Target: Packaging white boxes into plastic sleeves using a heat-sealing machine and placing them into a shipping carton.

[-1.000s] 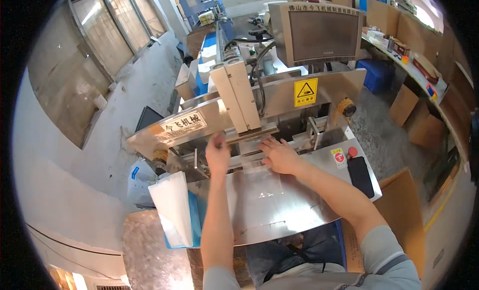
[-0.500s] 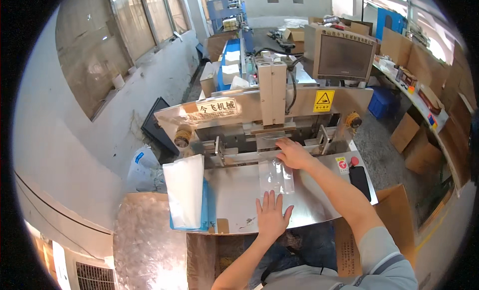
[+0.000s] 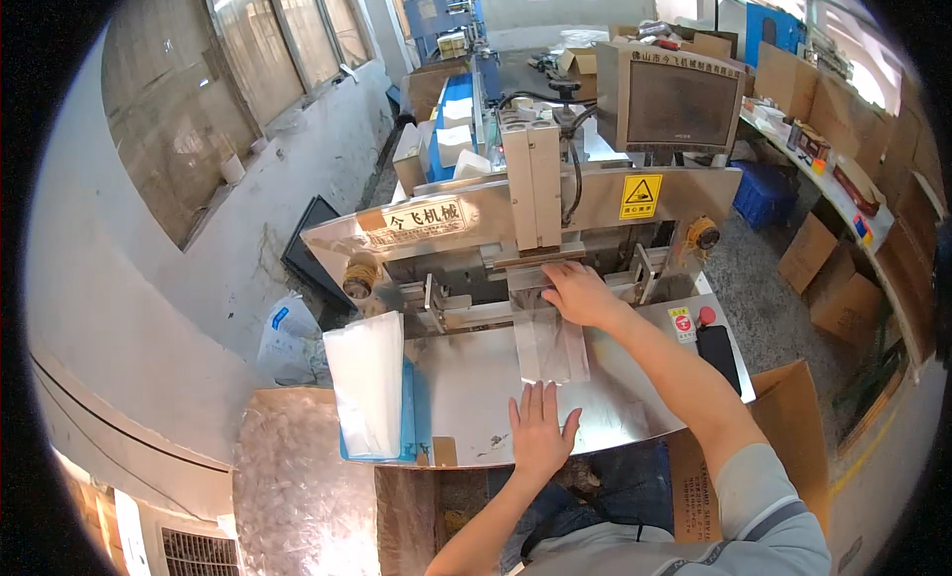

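A clear plastic bag [image 3: 551, 356] lies flat on the metal worktable [image 3: 461, 388], its far end reaching into the slot of a metal machine [image 3: 476, 219]. My left hand [image 3: 540, 432] rests at the bag's near edge, fingers stretched out and flat, gripping nothing. Farther in, my right hand [image 3: 583, 294] lies over the bag's far part, its fingers extended just below the machine's bar [image 3: 540, 257]. That hand looks flat rather than closed, though its palm side is hidden.
A blue tray [image 3: 409, 417] holding white sheets [image 3: 367, 388] stands at the table's left. On the right are a red button [image 3: 707, 316] and a black phone [image 3: 720, 360]. A monitor [image 3: 679, 105] rises behind. An open cardboard box [image 3: 783, 407] and a plastic-lined box [image 3: 307, 477] flank the table.
My right hand has moved slightly farther in, toward the machine's bar. The bag beneath lies flatter, with fewer bright creases. My left hand has stayed at the near edge.
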